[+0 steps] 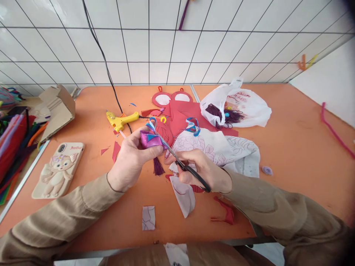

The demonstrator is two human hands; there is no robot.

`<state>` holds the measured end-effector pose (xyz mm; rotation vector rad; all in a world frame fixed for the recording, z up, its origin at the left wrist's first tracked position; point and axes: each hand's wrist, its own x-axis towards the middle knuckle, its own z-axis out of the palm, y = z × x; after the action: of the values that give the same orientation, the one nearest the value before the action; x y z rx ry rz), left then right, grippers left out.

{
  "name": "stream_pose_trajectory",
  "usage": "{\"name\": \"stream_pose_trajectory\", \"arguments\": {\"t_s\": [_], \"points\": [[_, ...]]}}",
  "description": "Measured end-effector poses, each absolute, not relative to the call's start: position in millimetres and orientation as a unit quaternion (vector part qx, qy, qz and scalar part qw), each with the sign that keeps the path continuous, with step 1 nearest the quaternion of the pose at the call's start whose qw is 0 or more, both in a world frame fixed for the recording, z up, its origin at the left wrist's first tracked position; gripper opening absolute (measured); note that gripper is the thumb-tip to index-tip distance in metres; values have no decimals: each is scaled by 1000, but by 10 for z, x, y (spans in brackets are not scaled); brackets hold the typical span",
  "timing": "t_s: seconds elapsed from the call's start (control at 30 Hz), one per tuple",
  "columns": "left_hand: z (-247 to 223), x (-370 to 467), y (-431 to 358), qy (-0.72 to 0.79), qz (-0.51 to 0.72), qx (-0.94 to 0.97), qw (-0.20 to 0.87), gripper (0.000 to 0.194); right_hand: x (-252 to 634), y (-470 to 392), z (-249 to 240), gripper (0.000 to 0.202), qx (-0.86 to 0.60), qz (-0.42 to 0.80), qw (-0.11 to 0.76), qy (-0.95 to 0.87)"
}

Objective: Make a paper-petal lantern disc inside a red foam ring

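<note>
Near the middle of the head view, my left hand (133,155) pinches a shiny purple piece with blue ribbon (151,139). A dark purple tassel (158,167) hangs just below it. My right hand (201,168) is closed around the black handles of a pair of scissors (191,170). The blades point up and left and reach the purple piece and its ribbon. Behind my hands lie red pieces (180,114) and a white cloth with a flower line pattern (216,147). A curled blue ribbon (193,126) rests on them.
A yellow glue gun (122,120) and a phone in a bear case (59,170) are on the left of the orange table (291,147). A white plastic bag (249,107) holding dark tassels sits at the back right. Cardboard (59,107) stands at the far left; scraps lie in front.
</note>
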<state>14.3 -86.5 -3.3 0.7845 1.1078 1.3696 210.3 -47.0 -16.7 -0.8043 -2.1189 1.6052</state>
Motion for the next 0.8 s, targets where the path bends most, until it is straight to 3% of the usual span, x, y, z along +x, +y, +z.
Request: {"name": "stream_pose_trajectory", "arguments": {"t_s": [0.8], "points": [[-20, 123, -860, 459, 585, 361, 564, 30, 2091, -513, -184, 53, -273, 624, 183, -709]]}}
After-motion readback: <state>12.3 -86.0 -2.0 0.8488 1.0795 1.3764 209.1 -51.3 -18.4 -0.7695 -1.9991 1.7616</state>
